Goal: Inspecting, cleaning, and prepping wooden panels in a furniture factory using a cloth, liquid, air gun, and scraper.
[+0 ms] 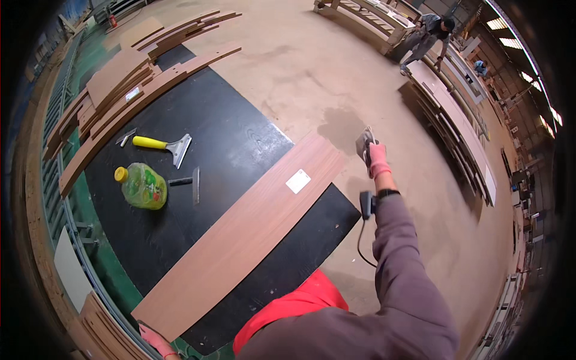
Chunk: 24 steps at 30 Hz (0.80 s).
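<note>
A long wood-grain board (240,228) with a white label (297,180) lies slantwise across a black-topped table (222,120). My left hand (157,341), in a pink glove, is closed at the board's near left end; its fingers are partly hidden. Out past the far right end of the board, my right hand (376,159) is stretched over the floor. Its gloved fingers are curled around something greyish, too small to name. A yellow-handled scraper (165,146), a green bottle with a yellow cap (144,187) and a small dark T-shaped tool (195,185) rest left of the board.
Stacked brown boards (117,90) line the table's left side beside a green roller conveyor (60,150). A pile of panels (450,120) stands at the right, where another person (427,39) bends over it. From my right wrist hangs a black device (366,205) with a cable.
</note>
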Motion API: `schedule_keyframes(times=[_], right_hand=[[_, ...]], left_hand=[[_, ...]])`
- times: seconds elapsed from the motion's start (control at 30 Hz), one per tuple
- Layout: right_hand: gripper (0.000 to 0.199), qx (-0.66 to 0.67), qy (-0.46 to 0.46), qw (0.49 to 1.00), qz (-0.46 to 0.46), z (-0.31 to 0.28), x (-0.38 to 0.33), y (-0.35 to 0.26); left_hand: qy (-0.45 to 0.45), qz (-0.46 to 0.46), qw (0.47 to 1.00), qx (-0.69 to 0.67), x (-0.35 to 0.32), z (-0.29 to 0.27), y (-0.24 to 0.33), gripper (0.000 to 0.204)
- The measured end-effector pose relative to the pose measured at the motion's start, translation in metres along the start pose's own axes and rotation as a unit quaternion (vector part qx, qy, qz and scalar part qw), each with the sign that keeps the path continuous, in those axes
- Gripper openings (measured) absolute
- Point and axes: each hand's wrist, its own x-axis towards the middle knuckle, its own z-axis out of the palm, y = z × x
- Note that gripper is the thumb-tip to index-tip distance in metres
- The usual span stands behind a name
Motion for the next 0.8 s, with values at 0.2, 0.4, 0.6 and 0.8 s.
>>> schedule_keyframes(times=[0.2,0.4,0.6,0.8], right_hand=[[0.035,-0.064,-0.089,0.968,-0.225,-0.011,-0.145,-0.021],[0.039,-0.032,-0.360,0.647,-0.671,0.042,-0.337,-0.030],[0.053,-0.173,-0.261,0.775,-0.548,0.063,-0.227,-0.047],[0.045,-0.280,-0.057,0.803,-0.523,0.069,-0.145,-0.047]], left_hand=[[0.133,0.249,0.921,0.268,0.004,0.007,0.014,0.040],[0.024,0.241,0.907,0.345,-0.022,0.028,0.077,0.039],[-0.030,0.257,0.870,0.419,-0.035,0.027,0.079,0.038],[-0.061,0.270,0.847,0.454,-0.038,0.025,0.082,0.038]])
